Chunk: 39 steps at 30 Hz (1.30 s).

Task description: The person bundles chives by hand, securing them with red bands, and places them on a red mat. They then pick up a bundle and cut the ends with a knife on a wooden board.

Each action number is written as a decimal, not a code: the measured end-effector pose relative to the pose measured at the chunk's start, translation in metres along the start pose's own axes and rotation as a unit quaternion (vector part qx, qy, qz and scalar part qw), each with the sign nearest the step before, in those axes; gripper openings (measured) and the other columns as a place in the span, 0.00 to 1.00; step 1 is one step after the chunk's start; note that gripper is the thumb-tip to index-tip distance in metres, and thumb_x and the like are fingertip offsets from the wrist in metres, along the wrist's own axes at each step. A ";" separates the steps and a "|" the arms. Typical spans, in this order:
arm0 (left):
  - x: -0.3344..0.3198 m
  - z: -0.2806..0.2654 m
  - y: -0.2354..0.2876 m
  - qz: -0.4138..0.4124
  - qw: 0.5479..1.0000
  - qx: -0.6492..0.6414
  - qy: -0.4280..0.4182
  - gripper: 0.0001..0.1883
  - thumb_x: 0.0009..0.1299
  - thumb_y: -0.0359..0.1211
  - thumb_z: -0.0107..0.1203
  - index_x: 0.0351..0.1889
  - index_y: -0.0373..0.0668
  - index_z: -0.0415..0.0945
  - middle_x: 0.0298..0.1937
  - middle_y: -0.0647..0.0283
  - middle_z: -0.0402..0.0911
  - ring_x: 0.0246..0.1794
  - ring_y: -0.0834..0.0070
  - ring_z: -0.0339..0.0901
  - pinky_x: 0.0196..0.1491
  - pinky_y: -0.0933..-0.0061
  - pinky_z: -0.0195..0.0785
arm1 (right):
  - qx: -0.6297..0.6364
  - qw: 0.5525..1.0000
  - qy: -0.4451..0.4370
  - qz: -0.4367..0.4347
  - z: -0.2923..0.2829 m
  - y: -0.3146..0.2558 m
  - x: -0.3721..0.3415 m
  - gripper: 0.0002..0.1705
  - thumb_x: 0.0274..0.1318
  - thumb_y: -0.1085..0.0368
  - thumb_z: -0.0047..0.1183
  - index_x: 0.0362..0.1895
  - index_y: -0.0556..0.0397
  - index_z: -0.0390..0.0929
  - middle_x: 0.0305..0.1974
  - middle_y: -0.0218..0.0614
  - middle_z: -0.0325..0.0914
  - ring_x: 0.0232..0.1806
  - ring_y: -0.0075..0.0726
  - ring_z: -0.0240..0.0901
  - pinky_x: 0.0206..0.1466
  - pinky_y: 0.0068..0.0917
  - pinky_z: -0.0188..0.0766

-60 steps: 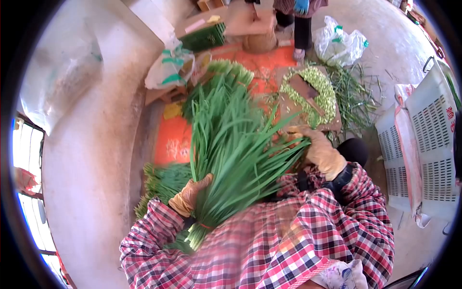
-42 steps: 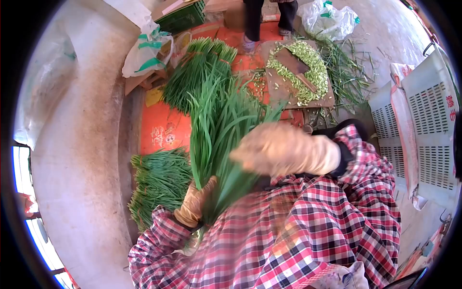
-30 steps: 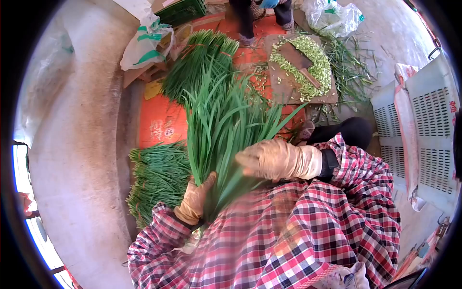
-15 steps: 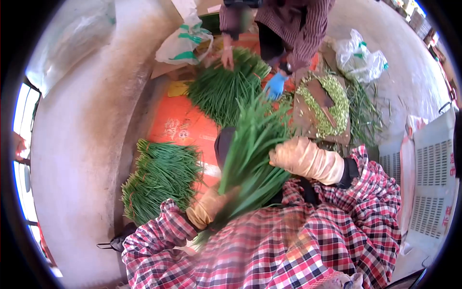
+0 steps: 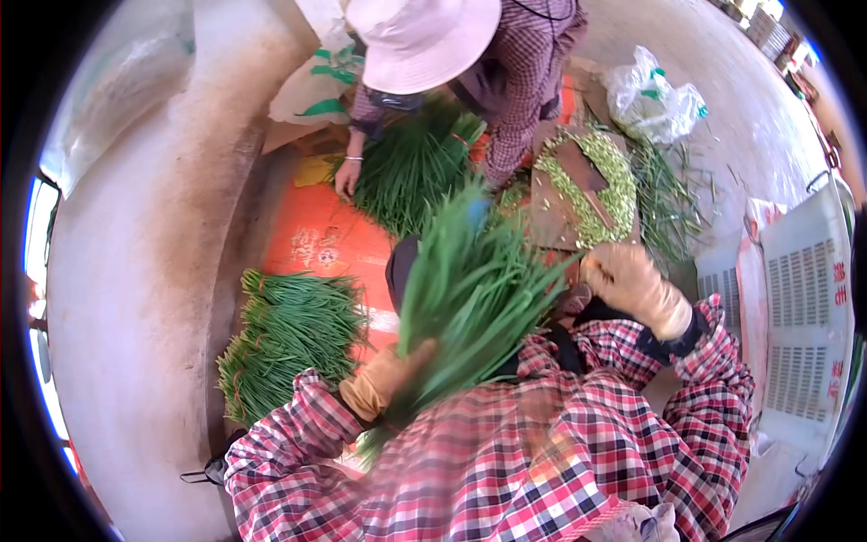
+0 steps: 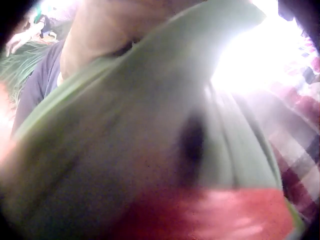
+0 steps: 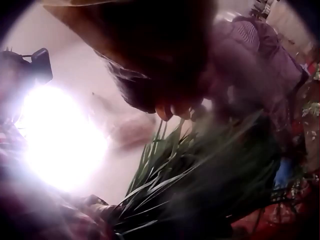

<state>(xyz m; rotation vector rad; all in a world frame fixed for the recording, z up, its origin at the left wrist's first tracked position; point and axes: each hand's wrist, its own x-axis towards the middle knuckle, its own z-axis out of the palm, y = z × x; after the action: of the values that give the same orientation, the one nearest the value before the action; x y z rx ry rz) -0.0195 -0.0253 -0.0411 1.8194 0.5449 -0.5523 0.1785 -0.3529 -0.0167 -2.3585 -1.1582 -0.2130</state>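
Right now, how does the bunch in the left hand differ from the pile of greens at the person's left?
The held bunch is gripped by the left hand; no hand holds the pile. The held bunch's leaves fan forward, away from the body, while the pile's leaf tips point right. Both have long, narrow green leaves.

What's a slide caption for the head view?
Left grip holds long green leaves, right grip near their tips; tied bundles lie left, chopped greens and a cleaver on a board beyond.

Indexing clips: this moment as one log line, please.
left hand: grips green bunch; right hand: at leaf tips, grip unclear; second person: bends over other greens; cleaver: on board
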 end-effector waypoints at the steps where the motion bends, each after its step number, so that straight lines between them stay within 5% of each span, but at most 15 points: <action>1: -0.003 -0.002 0.008 -0.017 1.000 -0.023 0.001 0.28 0.68 0.53 0.52 0.51 0.37 0.76 0.38 0.62 0.81 0.38 0.75 0.76 0.42 0.71 0.69 | -0.160 0.987 -0.028 0.003 -0.001 0.008 -0.001 0.13 0.58 0.63 0.50 0.22 0.54 0.73 0.16 0.39 0.72 0.17 0.43 0.72 0.22 0.36 0.68; 5: -0.007 0.000 0.012 0.003 0.997 -0.072 0.001 0.27 0.69 0.52 0.53 0.51 0.37 0.76 0.38 0.64 0.80 0.36 0.79 0.73 0.38 0.73 0.67 | -0.204 0.975 -0.059 0.068 -0.012 -0.008 0.009 0.14 0.60 0.62 0.48 0.45 0.54 0.78 0.21 0.39 0.77 0.21 0.46 0.75 0.24 0.38 0.72; 9: -0.012 0.006 0.020 0.020 0.991 -0.129 -0.037 0.26 0.68 0.49 0.55 0.52 0.36 0.75 0.39 0.62 0.81 0.38 0.76 0.76 0.40 0.72 0.70 | -0.031 0.971 -0.014 -0.237 0.011 -0.065 0.032 0.33 0.56 0.47 0.49 0.59 0.56 0.67 0.42 0.45 0.77 0.48 0.43 0.73 0.52 0.38 0.68; 13: -0.024 0.003 0.025 0.070 0.988 0.044 -0.131 0.44 0.53 0.42 0.72 0.63 0.36 0.61 0.55 0.57 0.76 0.54 0.71 0.73 0.57 0.72 0.67 | -0.001 0.919 -0.381 -0.104 0.052 -0.061 0.018 0.38 0.57 0.39 0.47 0.58 0.59 0.68 0.56 0.51 0.70 0.55 0.51 0.68 0.55 0.37 0.68; 14: -0.019 0.005 0.021 0.052 0.989 0.020 -0.140 0.48 0.47 0.41 0.75 0.64 0.34 0.59 0.56 0.55 0.75 0.56 0.70 0.72 0.58 0.71 0.66 | -0.143 0.898 -0.211 -0.359 0.078 -0.025 0.010 0.36 0.57 0.40 0.48 0.56 0.58 0.70 0.50 0.50 0.73 0.51 0.49 0.71 0.51 0.36 0.71; 15: -0.018 0.009 0.023 0.049 0.990 0.016 -0.131 0.47 0.48 0.42 0.74 0.62 0.31 0.61 0.54 0.52 0.76 0.55 0.67 0.74 0.57 0.69 0.67 | -0.264 0.778 -0.017 -0.569 0.095 0.005 0.005 0.33 0.56 0.42 0.49 0.53 0.58 0.73 0.45 0.50 0.77 0.47 0.48 0.75 0.47 0.35 0.73; 16: -0.023 0.004 0.030 0.033 0.991 0.044 -0.123 0.46 0.49 0.44 0.73 0.61 0.31 0.63 0.52 0.50 0.77 0.54 0.66 0.74 0.56 0.69 0.67 | -0.174 0.902 -0.165 -0.359 0.080 -0.010 0.007 0.29 0.58 0.44 0.49 0.49 0.58 0.75 0.40 0.48 0.79 0.44 0.46 0.77 0.46 0.35 0.75; 19: -0.023 -0.004 0.026 0.037 0.992 0.047 -0.109 0.44 0.50 0.46 0.71 0.59 0.30 0.65 0.50 0.47 0.78 0.52 0.63 0.76 0.55 0.67 0.68 | -0.090 0.943 -0.297 0.116 -0.004 -0.050 0.049 0.19 0.58 0.52 0.53 0.39 0.57 0.79 0.33 0.44 0.82 0.38 0.43 0.81 0.43 0.39 0.77; 21: -0.020 -0.007 0.022 0.060 0.993 0.030 -0.101 0.43 0.51 0.48 0.71 0.58 0.30 0.67 0.49 0.47 0.79 0.52 0.61 0.76 0.54 0.67 0.68 | 0.174 0.980 0.033 0.096 -0.023 -0.049 0.051 0.17 0.52 0.57 0.60 0.38 0.58 0.79 0.36 0.45 0.82 0.39 0.47 0.80 0.43 0.39 0.76; 23: -0.010 0.001 0.035 0.043 0.978 0.148 -0.144 0.42 0.51 0.47 0.70 0.58 0.31 0.67 0.51 0.46 0.78 0.52 0.61 0.76 0.54 0.67 0.68 | 0.182 0.983 0.030 -0.022 -0.067 -0.092 0.076 0.26 0.48 0.56 0.64 0.48 0.58 0.76 0.43 0.48 0.79 0.43 0.50 0.78 0.46 0.39 0.75; 25: 0.000 0.006 0.047 0.035 0.966 0.162 -0.198 0.40 0.52 0.47 0.69 0.59 0.35 0.68 0.51 0.48 0.78 0.52 0.60 0.76 0.54 0.66 0.68 | 0.191 0.938 -0.193 -0.214 -0.048 -0.116 0.089 0.41 0.47 0.52 0.65 0.61 0.60 0.65 0.52 0.52 0.74 0.52 0.50 0.74 0.54 0.39 0.72; 27: 0.002 0.009 0.057 0.189 0.933 0.199 -0.233 0.38 0.52 0.46 0.68 0.59 0.39 0.68 0.52 0.49 0.78 0.53 0.60 0.75 0.54 0.64 0.68 | 0.103 0.903 -0.372 -0.189 -0.018 -0.145 0.087 0.52 0.42 0.50 0.67 0.67 0.62 0.55 0.56 0.55 0.70 0.56 0.50 0.71 0.58 0.40 0.69; 29: -0.009 0.004 0.077 0.207 0.914 0.288 -0.196 0.38 0.54 0.48 0.65 0.60 0.41 0.66 0.51 0.50 0.78 0.52 0.58 0.76 0.53 0.63 0.68 | 0.073 0.900 -0.324 -0.283 0.040 -0.121 0.067 0.57 0.39 0.48 0.67 0.68 0.64 0.51 0.55 0.58 0.70 0.58 0.53 0.69 0.58 0.40 0.67; 35: -0.028 -0.003 0.087 0.190 0.894 0.331 -0.235 0.40 0.54 0.51 0.65 0.60 0.39 0.65 0.49 0.48 0.78 0.51 0.57 0.76 0.52 0.62 0.68 | 0.412 0.677 -0.599 -0.111 0.061 -0.116 0.062 0.47 0.39 0.54 0.68 0.63 0.57 0.61 0.50 0.44 0.74 0.53 0.38 0.71 0.59 0.32 0.65; 39: -0.109 -0.031 0.084 0.191 0.964 0.170 0.079 0.22 0.64 0.39 0.59 0.50 0.34 0.72 0.50 0.53 0.79 0.51 0.64 0.77 0.53 0.65 0.69 | 0.459 0.633 -0.619 -0.069 0.105 -0.101 0.052 0.44 0.38 0.58 0.68 0.61 0.52 0.63 0.50 0.36 0.75 0.51 0.31 0.70 0.58 0.31 0.65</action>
<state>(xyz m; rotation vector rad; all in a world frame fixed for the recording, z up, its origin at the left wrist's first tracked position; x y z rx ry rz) -0.0504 -0.0304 0.0968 2.2402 0.1974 -0.2463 0.1242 -0.2125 -0.0523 -1.2106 -1.3889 1.7761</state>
